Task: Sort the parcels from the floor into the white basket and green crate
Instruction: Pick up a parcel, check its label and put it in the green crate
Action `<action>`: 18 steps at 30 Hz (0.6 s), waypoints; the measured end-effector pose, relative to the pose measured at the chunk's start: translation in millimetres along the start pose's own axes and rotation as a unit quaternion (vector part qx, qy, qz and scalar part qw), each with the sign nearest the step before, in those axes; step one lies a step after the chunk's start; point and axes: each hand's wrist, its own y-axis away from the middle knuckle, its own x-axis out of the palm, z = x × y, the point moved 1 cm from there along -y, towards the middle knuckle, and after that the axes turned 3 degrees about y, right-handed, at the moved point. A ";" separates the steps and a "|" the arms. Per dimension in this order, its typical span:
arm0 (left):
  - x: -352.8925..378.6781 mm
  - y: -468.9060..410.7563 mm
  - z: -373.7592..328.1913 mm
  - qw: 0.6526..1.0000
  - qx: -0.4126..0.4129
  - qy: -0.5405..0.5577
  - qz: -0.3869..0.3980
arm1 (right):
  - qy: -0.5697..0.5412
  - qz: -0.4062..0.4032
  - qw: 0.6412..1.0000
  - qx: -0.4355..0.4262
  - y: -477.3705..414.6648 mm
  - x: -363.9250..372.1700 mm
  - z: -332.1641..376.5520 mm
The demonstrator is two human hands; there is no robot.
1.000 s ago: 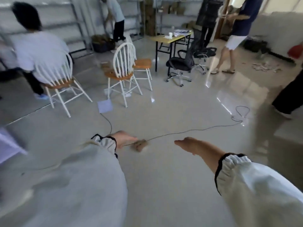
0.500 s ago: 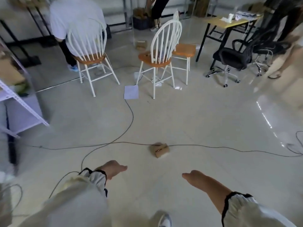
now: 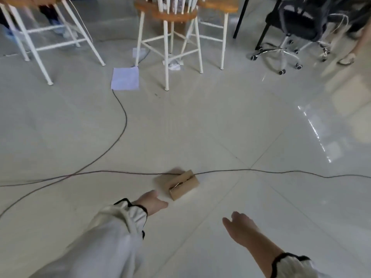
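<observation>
Both hands empty. Left hand (image 3: 153, 201): fingers extended and relaxed, just beside the near-left end of the cardboard parcel (image 3: 181, 185); contact not discernible. Right hand (image 3: 239, 225): loose, fingers slightly spread, apart from the parcel. Parcel lies on the floor (image 3: 220, 127), set askew, touching 1 black cable (image 3: 281, 171) that runs left to right. 1 white sheet (image 3: 125, 78) lies farther off, beside a white chair (image 3: 165, 57).

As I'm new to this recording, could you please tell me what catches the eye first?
A brown parcel lies mid-floor, a thin cable running up to it from both sides. The left hand reaches close to it, the right hand hovers open nearer the camera. White chairs stand behind.
</observation>
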 end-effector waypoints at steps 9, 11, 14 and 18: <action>86.6 -201.7 24.3 0.991 0.071 -0.077 -0.081 | -0.066 -0.042 0.996 -0.033 -189.5 110.8 61.7; 97.7 -217.5 24.2 0.985 0.086 -0.105 -0.104 | -0.067 -0.046 0.996 -0.038 -202.4 125.2 67.2; 102.9 -226.7 23.2 0.978 0.096 -0.127 -0.132 | -0.063 -0.054 0.996 -0.031 -204.1 140.4 67.3; 98.2 -234.6 25.8 0.971 0.143 -0.095 -0.165 | -0.108 -0.052 0.992 -0.038 -205.7 139.9 52.0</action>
